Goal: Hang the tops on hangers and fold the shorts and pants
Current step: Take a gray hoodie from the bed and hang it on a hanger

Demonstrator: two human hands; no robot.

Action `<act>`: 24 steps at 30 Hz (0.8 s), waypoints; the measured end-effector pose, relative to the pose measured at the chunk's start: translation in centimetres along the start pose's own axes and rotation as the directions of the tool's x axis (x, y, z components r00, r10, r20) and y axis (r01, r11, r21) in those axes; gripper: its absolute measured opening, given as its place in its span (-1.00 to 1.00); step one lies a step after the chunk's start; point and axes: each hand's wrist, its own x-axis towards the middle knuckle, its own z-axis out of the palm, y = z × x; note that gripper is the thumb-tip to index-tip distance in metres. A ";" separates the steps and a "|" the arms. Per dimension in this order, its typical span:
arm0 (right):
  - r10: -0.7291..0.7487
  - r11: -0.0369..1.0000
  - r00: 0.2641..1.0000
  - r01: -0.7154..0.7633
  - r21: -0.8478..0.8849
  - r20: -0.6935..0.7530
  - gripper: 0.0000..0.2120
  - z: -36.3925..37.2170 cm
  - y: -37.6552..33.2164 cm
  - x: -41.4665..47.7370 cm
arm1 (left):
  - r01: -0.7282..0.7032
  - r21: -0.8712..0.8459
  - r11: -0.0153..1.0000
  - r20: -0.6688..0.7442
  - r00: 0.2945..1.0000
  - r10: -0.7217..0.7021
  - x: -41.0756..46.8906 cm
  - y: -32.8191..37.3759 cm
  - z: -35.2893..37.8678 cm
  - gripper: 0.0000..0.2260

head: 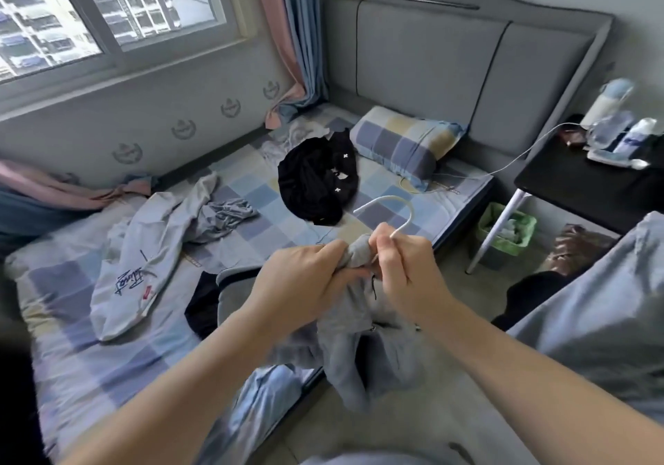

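Note:
I hold a grey top (359, 349) up in front of me over the bed's near edge. My left hand (305, 277) grips its bunched collar. My right hand (399, 263) pinches the neck of a white hanger (391, 206), whose hook curves up above my fingers; the hanger's arms are hidden inside the fabric. On the checked bed (90, 374) lie light grey pants with dark lettering (143, 260), a crumpled grey garment (222, 216), a black garment pile (316, 177) and a dark piece (203, 306) by the bed's edge.
A checked pillow (402, 145) leans against the grey headboard. A black side table (582, 184) with bottles stands at the right, a green bin (506, 231) under it. A white cable (503, 163) runs to the bed. Light fabric (603, 306) hangs at the right.

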 end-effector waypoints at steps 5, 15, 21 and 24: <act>0.090 0.996 0.991 -0.092 0.013 0.094 -0.72 -1.2 -0.3 0.2 | 0.130 -0.104 0.986 0.130 0.985 -0.116 0.5 0.5 1.3 -0.59; 0.368 0.929 0.899 -0.367 -0.052 0.235 -0.66 -0.4 3.5 -7.2 | 0.472 -0.463 0.750 -0.015 0.842 -0.539 -4.3 -0.8 2.5 -0.62; 0.293 0.956 0.866 -0.259 -0.138 0.406 -0.83 3.9 4.9 -8.3 | 0.490 -0.568 0.661 -0.017 0.796 -0.605 -4.9 -0.3 2.9 -0.66; 0.219 0.973 0.877 -0.162 -0.166 0.429 -0.90 4.6 4.9 -8.9 | 0.504 -0.614 0.608 -0.001 0.770 -0.638 -5.3 -0.8 3.1 -0.74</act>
